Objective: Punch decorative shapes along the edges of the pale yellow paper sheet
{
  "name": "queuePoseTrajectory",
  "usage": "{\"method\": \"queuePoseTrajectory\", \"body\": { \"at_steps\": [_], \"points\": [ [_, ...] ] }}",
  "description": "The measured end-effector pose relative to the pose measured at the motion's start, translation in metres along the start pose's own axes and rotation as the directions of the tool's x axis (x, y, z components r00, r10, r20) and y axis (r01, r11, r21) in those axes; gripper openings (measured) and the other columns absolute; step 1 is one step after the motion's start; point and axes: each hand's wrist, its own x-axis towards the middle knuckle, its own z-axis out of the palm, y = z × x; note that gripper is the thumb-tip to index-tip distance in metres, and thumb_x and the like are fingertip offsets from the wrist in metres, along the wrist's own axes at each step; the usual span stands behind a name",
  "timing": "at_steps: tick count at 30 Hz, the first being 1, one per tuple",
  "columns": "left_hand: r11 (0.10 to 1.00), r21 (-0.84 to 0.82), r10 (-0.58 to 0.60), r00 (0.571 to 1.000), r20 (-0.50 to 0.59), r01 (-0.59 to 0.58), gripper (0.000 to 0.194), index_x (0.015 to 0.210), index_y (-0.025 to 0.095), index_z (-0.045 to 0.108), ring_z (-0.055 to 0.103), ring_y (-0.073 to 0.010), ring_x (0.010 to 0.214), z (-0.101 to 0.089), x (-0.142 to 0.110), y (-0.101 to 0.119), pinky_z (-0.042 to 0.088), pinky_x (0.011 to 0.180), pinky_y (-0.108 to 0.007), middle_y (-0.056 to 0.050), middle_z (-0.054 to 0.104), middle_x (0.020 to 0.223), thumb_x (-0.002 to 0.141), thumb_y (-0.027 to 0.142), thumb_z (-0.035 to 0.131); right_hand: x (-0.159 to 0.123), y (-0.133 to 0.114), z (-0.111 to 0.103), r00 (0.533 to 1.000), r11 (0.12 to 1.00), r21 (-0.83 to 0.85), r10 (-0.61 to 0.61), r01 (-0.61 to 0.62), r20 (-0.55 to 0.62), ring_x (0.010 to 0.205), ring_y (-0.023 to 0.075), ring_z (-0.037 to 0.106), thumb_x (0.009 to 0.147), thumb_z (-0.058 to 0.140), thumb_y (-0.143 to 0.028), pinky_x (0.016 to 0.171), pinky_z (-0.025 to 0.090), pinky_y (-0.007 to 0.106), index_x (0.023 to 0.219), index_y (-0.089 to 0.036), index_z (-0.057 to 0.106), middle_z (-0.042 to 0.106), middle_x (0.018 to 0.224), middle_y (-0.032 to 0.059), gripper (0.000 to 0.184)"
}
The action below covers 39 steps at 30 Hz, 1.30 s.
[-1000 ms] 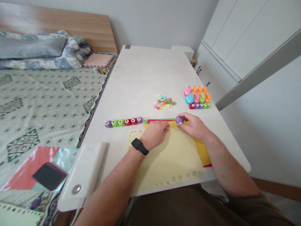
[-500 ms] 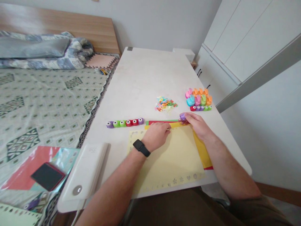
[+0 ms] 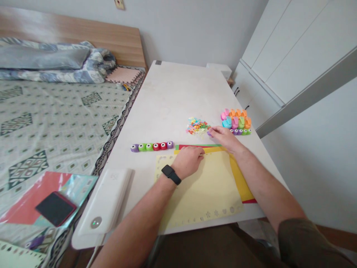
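My right hand [image 3: 226,138] is closed around a small purple craft punch [image 3: 209,133], mostly covered by the fingers. It hovers at the right edge of a heap of tiny coloured paper cutouts [image 3: 196,125]. My left hand [image 3: 189,160], with a black watch on its wrist, has its fingers curled at the top edge of a pale yellow paper sheet [image 3: 206,182]. Punched shapes such as flowers and hearts line the sheet's near and left edges. Yellow, red and green sheets [image 3: 244,182] lie underneath.
A row of small punches [image 3: 153,146] stands left of the papers. Larger pastel punches [image 3: 236,118] and another small row [image 3: 241,131] sit at the right. A long white device [image 3: 104,201] lies at the table's left edge. A phone [image 3: 55,208] rests on the bed.
My right hand has moved away from the paper's top edge, up and left to the cutout heap, with the purple punch. My left hand stays on the sheet. The view has shifted slightly.
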Motion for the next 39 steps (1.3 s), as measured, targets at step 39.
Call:
{"method": "queuePoseTrajectory", "body": {
  "at_steps": [39],
  "points": [
    [0.998, -0.041, -0.056, 0.998, -0.009, 0.055, 0.022, 0.094, 0.018, 0.069, 0.068, -0.0199, 0.085, -0.003, 0.001, 0.0, 0.049, 0.076, -0.029, -0.008, 0.075, 0.093, 0.097, 0.029, 0.051, -0.069, -0.001, -0.024, 0.966, 0.981, -0.081, -0.159, 0.178, 0.203, 0.096, 0.0244, 0.065, 0.082, 0.072, -0.038, 0.089, 0.051, 0.039, 0.113, -0.023, 0.071, 0.073, 0.105, 0.0065, 0.035]
  ]
}}
